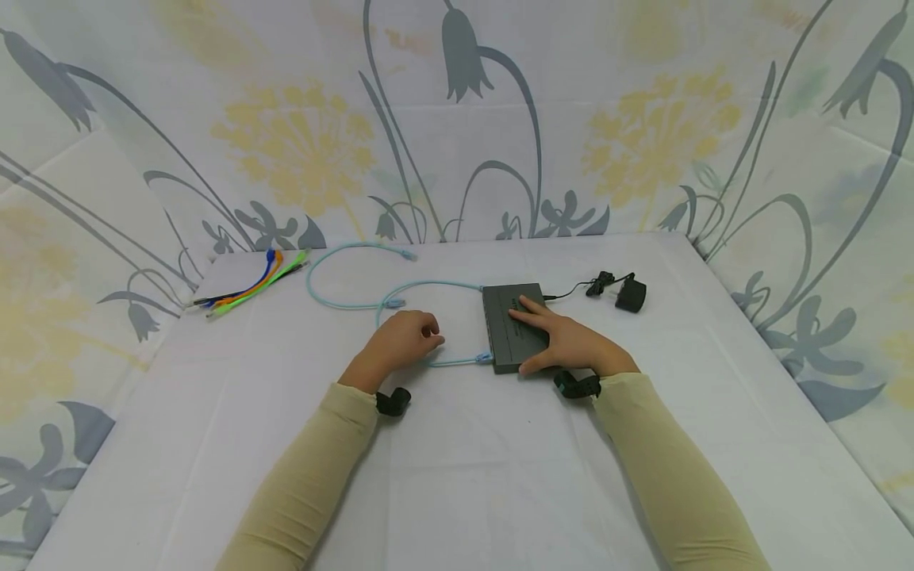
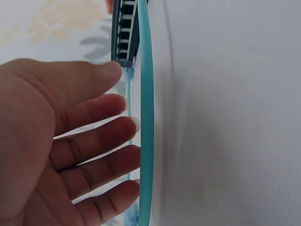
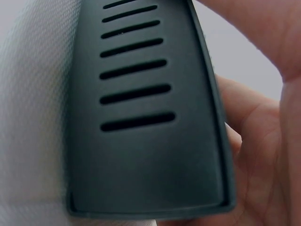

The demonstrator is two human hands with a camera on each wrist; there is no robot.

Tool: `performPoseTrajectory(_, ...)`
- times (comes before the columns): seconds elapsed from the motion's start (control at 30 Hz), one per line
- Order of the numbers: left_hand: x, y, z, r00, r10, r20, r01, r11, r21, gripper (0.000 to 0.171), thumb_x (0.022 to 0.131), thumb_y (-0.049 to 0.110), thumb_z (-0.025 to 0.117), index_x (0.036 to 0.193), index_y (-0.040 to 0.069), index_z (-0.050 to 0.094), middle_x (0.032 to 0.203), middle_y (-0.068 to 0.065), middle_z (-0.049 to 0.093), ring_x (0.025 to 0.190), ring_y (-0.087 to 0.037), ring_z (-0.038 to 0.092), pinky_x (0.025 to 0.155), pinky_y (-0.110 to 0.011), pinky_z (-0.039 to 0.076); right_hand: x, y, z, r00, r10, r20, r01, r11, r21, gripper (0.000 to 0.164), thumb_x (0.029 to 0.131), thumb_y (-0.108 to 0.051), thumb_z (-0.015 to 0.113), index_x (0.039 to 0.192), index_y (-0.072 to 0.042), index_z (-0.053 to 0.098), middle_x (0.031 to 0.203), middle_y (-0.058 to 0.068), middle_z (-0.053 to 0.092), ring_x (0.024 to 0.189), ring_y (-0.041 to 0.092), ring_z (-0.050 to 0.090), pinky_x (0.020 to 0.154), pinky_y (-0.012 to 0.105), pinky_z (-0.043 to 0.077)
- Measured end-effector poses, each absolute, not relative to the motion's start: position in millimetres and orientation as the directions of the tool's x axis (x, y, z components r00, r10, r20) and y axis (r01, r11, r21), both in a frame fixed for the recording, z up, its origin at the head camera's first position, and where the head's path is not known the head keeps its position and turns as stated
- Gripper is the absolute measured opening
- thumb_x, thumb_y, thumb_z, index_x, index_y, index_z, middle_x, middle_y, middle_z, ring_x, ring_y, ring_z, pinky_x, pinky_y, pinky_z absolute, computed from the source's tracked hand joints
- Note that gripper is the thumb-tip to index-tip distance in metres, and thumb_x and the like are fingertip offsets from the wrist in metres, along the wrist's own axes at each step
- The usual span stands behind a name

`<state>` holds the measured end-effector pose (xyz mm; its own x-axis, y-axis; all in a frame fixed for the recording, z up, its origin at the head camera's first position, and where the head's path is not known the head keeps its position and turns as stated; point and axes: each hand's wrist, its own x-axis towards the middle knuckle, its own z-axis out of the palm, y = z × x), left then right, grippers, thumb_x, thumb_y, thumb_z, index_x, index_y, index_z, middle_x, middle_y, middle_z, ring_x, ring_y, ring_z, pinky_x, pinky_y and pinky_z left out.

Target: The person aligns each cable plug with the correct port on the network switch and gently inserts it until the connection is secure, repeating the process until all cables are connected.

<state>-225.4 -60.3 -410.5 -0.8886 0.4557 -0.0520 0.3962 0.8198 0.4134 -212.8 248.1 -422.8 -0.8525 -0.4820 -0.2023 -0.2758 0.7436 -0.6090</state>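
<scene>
A flat dark grey network switch (image 1: 514,333) lies on the white table, its row of ports (image 2: 126,33) facing left. My right hand (image 1: 574,345) rests on its right half, fingers spread over the top and thumb at the near edge. The switch's slotted side wall (image 3: 136,94) fills the right wrist view. A light blue Ethernet cable (image 1: 435,282) runs from the switch's far left corner, curving round behind my left hand (image 1: 403,345). A light blue plug (image 1: 483,358) sits at the switch's near left corner. My left hand holds nothing, its fingers loosely bent beside the cable (image 2: 146,117).
Another light blue cable (image 1: 321,297) lies curved at the back, its plugs loose. Blue, orange, green and black cables (image 1: 250,289) lie at the back left. Right of the switch is a black power adapter (image 1: 631,293), its thin cord reaching the switch. Patterned cloth (image 1: 457,159) hangs behind.
</scene>
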Motion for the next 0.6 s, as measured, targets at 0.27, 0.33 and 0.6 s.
performPoseTrajectory(0.27, -229.9, -73.5, -406.8, -0.913, 0.401, -0.071, 0.34, 0.846, 0.412, 0.03, 0.094, 0.029, 0.061, 0.112, 0.005, 0.07, 0.109, -0.01, 0.069, 0.1, -0.025, 0.064, 0.088, -0.04, 0.052, -212.4, 248.2, -422.7, -0.852, -0.481, -0.206, -0.268, 0.739, -0.618, 0.105, 0.068, -0.057, 0.08, 0.154, -0.034, 0.025, 0.164, -0.012, -0.001, 0.151, 0.033, 0.006, 0.115, 0.06, 0.024)
performPoseTrajectory(0.33, -230.4, -76.6, -405.0, -0.916, 0.396, -0.068, 0.335, 0.846, 0.415, 0.03, 0.094, 0.028, 0.062, 0.113, 0.005, 0.069, 0.11, -0.011, 0.069, 0.1, -0.026, 0.063, 0.088, -0.041, 0.051, -212.3, 248.1, -422.6, -0.852, -0.483, -0.204, -0.271, 0.739, -0.617, 0.105, 0.068, -0.057, 0.08, 0.154, -0.033, 0.025, 0.164, -0.012, -0.001, 0.151, 0.033, 0.007, 0.115, 0.06, 0.024)
performPoseTrajectory(0.6, -234.9, -86.6, -399.6, -0.922, 0.38, -0.068, 0.321, 0.853, 0.411, 0.031, 0.095, 0.026, 0.061, 0.119, 0.006, 0.066, 0.116, -0.014, 0.067, 0.107, -0.03, 0.062, 0.092, -0.043, 0.05, -212.9, 248.3, -424.5, -0.853, -0.48, -0.205, -0.269, 0.74, -0.616, 0.105, 0.068, -0.056, 0.081, 0.154, -0.033, 0.025, 0.164, -0.012, -0.001, 0.151, 0.032, 0.006, 0.115, 0.059, 0.023)
